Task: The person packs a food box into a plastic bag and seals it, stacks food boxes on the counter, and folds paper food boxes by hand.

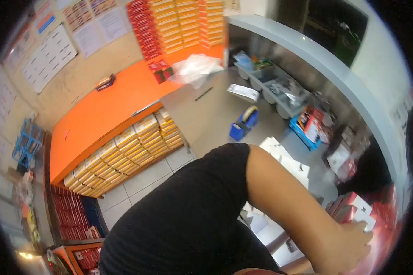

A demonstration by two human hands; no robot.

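I saw one of the hands (348,245) reaching to the red-and-white boxes (355,208) right of the blue tape dispenser (244,123), its grip unclear; the other hand was out of view.

A bare hand (348,247) rested on a small white-and-red cardboard box (363,219) among glossy red boxes (348,208) at the grey counter's (206,119) near right edge. A blue plastic tape dispenser (244,123) stood mid-counter, with a crumpled clear plastic bag (196,68) at the far edge.
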